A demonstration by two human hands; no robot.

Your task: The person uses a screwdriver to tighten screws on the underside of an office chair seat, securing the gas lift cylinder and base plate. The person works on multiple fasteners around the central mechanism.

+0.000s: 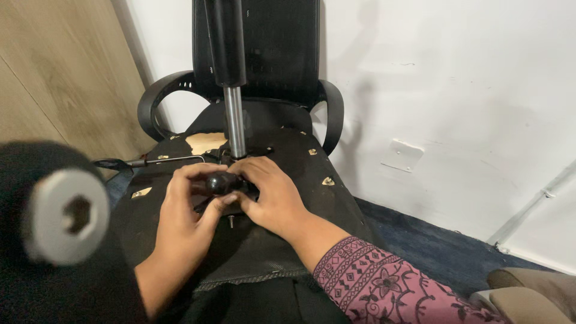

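- The black knob [221,183], a rounded handle end, sits at the middle of the upturned office chair's underside [180,240], just in front of the chrome gas-lift column [235,123] that rises from the seat mechanism.
- Left hand [187,219]: fingers curled closed around the knob, thumb pressed along its near side; it has a firm wrap on it.
- Right hand [273,195]: fingers bent and partly closed, resting on the mechanism right beside the knob and touching it; whether it grips anything underneath is hidden by the knuckles.
- The step in hand looks like working this knob on the mechanism, turning or seating it, with the right hand steadying the plate.
- The next move seems to call for a steady twist from the left wrist while the right keeps the base from shifting.
- A thin metal lever [159,160] runs left from the column.
- Further out: the curved armrests [150,102], the black backrest [282,48] against the white wall [456,90], and a blurred grey hexagonal-holed part [67,215] close to the camera.
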